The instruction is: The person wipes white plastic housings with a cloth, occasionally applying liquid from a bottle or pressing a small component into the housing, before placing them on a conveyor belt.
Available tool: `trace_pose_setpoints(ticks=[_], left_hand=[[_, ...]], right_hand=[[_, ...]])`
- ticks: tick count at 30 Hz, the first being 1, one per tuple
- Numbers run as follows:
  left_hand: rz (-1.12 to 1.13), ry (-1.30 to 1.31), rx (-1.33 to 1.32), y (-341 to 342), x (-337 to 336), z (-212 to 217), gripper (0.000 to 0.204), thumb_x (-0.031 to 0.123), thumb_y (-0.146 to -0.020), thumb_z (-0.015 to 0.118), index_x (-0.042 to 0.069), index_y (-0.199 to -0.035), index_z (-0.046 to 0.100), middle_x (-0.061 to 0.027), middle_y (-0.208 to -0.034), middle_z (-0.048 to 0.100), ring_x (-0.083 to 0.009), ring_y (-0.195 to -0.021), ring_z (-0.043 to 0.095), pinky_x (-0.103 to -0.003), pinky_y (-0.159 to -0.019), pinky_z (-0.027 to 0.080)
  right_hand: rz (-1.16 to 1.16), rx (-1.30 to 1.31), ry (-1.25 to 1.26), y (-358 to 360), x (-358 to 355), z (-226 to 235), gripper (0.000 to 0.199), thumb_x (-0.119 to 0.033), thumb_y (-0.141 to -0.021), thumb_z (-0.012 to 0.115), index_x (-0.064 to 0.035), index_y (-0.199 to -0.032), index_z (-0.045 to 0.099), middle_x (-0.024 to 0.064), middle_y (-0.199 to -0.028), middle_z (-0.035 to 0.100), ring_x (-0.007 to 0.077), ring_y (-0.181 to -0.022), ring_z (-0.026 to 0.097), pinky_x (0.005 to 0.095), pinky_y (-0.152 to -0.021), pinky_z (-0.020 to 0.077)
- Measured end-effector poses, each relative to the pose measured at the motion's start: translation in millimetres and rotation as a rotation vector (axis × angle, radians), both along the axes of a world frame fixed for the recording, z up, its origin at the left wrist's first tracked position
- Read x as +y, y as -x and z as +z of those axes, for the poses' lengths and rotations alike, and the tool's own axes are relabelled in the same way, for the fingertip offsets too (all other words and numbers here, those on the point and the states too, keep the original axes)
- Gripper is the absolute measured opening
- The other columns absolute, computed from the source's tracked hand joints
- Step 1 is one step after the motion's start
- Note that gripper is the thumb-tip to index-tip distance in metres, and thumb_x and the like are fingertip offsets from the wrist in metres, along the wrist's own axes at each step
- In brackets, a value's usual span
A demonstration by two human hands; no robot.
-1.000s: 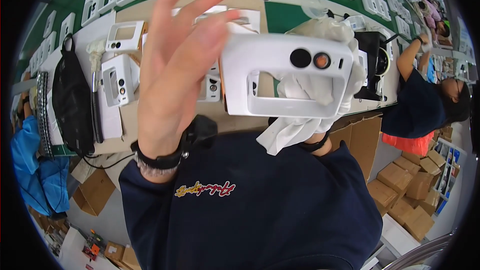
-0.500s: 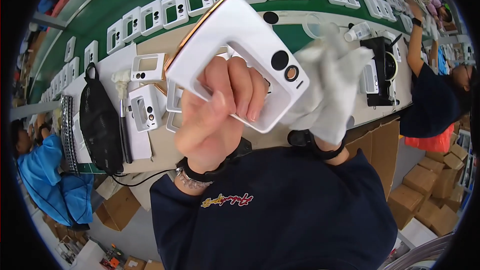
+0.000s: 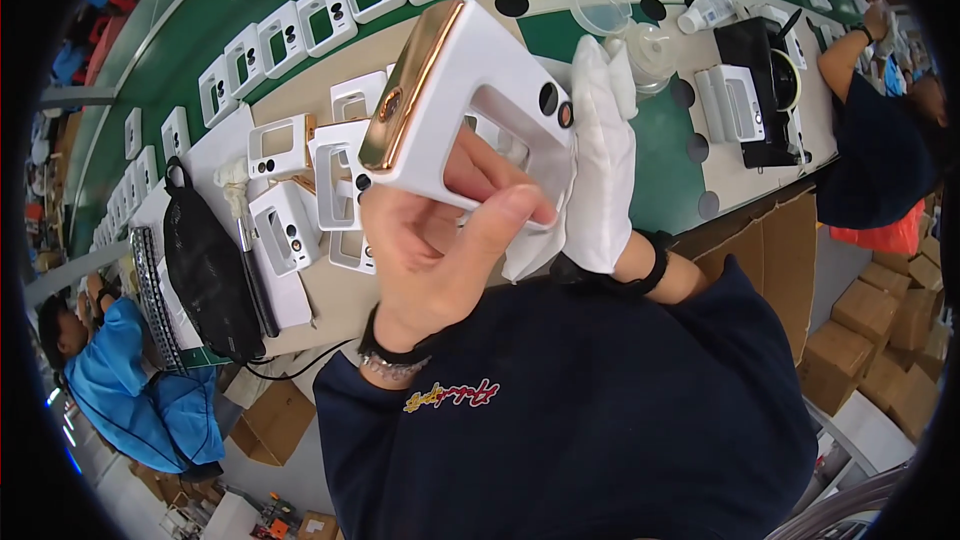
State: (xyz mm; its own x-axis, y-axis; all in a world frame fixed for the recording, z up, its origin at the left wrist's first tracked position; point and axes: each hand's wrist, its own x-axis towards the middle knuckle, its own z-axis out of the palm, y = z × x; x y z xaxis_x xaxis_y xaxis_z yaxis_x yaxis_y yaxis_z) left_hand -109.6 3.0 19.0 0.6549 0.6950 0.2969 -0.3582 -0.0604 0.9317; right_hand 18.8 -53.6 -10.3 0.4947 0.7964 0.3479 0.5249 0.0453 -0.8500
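A white plastic housing (image 3: pixel 425 155) with a large rectangular opening, a shiny gold edge strip and two round dark spots is held up in front of me, tilted. My left hand (image 3: pixel 440 250) is closed on its lower frame, with fingers passing through the opening. White fabric covers my right hand (image 3: pixel 600 180), which presses against the housing's right end. A fold of this white cloth (image 3: pixel 535 252) hangs below that end. The right fingers are hidden under the fabric.
Similar white housings (image 3: pixel 285 230) lie on the bench at left, near a black mesh pouch (image 3: pixel 205 270). More stand in a row on the green belt (image 3: pixel 300 80). A clear jar (image 3: pixel 650 55), a white bottle (image 3: pixel 706 12) and a black holder (image 3: pixel 765 90) stand right. Other people work on both sides.
The housing has turned, so its gold strip now faces me more. My right hand with the white cloth has moved left from beside the housing to its right end.
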Motion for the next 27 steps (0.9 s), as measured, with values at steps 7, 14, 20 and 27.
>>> trace_pose_setpoints(ticks=[7, 14, 20, 27], left_hand=[[0.198, -0.078, 0.146, 1.7, 11.1, 3.6, 0.033, 0.029, -0.074, 0.064, -0.001, -0.085, 0.052, -0.0093, -0.076, 0.055, -0.0201, -0.073, 0.058, -0.029, -0.062, 0.045], [0.152, 0.331, -0.105, 9.8, 30.0, 2.9, 0.037, 0.036, -0.079, 0.056, 0.000, -0.088, 0.052, -0.0067, -0.074, 0.056, -0.0150, -0.073, 0.058, -0.026, -0.061, 0.046], [0.352, 0.663, -0.154, -2.0, 7.5, 16.3, 0.050, 0.049, -0.087, 0.033, 0.002, -0.089, 0.050, -0.0051, -0.063, 0.054, -0.0121, -0.059, 0.056, -0.022, -0.054, 0.044], [0.020, 0.332, 0.350, 12.9, 11.3, 36.9, 0.050, 0.047, -0.089, 0.027, 0.003, -0.095, 0.050, -0.0096, -0.067, 0.055, -0.0184, -0.059, 0.055, -0.027, -0.057, 0.046]], right_hand=[[0.004, -0.069, 0.008, 19.7, 43.2, -4.6, 0.052, -0.007, -0.077, 0.048, -0.0008, -0.126, 0.032, 0.0170, -0.116, 0.044, 0.0299, -0.101, 0.048, 0.0304, -0.074, 0.0433], [0.067, -0.189, -0.080, 14.8, 30.1, 23.4, 0.057, -0.009, -0.075, 0.052, -0.0010, -0.127, 0.030, 0.0129, -0.115, 0.045, 0.0258, -0.100, 0.048, 0.0263, -0.068, 0.0442], [0.044, -0.286, -0.146, 33.2, 21.0, 43.5, 0.061, -0.011, -0.074, 0.055, -0.0012, -0.128, 0.029, 0.0094, -0.113, 0.047, 0.0223, -0.099, 0.048, 0.0227, -0.063, 0.0449], [0.207, 0.188, 0.082, 8.7, 13.1, 35.8, 0.056, 0.003, -0.071, 0.049, 0.0018, -0.126, 0.034, 0.0101, -0.103, 0.057, 0.0173, -0.086, 0.056, 0.0258, -0.078, 0.0425]])
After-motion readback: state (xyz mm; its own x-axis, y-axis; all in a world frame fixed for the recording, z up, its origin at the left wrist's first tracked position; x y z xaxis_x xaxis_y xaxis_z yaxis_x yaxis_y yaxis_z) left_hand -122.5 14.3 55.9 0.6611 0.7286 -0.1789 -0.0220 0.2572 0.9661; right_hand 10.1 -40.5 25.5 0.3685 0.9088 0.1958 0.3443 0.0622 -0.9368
